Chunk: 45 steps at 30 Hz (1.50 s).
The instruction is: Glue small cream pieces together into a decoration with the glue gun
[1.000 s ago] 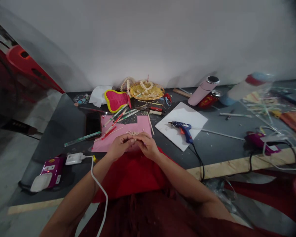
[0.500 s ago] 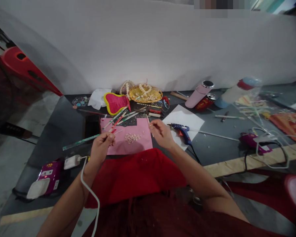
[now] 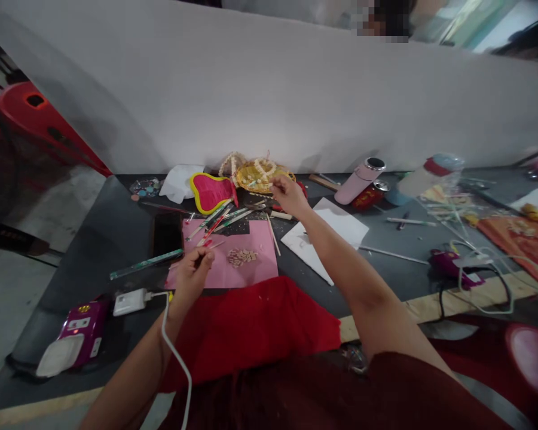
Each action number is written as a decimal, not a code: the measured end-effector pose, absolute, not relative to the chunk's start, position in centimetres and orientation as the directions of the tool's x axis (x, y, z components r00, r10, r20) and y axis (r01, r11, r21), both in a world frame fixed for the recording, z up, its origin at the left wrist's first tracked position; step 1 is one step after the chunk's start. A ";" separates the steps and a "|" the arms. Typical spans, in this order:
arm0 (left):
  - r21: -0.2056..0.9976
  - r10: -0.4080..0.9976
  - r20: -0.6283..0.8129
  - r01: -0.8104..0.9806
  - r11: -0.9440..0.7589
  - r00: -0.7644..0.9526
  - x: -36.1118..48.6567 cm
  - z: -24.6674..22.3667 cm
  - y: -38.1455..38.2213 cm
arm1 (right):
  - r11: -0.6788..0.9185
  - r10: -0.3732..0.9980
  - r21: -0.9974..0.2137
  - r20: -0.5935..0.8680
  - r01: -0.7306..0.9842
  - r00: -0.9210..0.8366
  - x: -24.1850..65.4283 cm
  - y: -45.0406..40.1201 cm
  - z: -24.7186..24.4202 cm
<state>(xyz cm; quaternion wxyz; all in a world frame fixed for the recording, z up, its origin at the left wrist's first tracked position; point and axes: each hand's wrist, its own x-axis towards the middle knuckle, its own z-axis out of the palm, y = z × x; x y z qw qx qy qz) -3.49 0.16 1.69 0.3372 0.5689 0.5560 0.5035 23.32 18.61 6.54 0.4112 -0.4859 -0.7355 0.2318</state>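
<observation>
The person's right hand (image 3: 291, 198) is stretched toward the desk's (image 3: 112, 233) far edge, and its fingertips overlap the near right part of the yellow basket (image 3: 251, 189) in this view; whether they touch it cannot be told. The basket lies just ahead and mostly to the left of that grip, its long axis running roughly along the far edge. Inside sits a ring of pale beads (image 3: 264, 171), also ahead and left of the fingertips. The right hand is clearly the nearer one. Its thumb and fingers are drawn together, but it is too small to tell whether anything is pinched between them.

The left hand (image 3: 194, 272) hangs over the left side of the pink paper (image 3: 264, 273), closer to the desk's near edge. Its fingers are curled toward the thumb; a thin stick (image 3: 216, 244) shows beside the fingertips, though whether it is gripped cannot be told. The pile of small pale pieces (image 3: 242, 257) lies on the paper, to the right of this hand.
</observation>
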 end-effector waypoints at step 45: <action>0.622 0.939 0.306 0.714 -0.323 0.158 -2.2 -0.5 0.5 | 0.311 0.942 -0.794 0.183 0.522 -0.283 20.5 3.8 6.6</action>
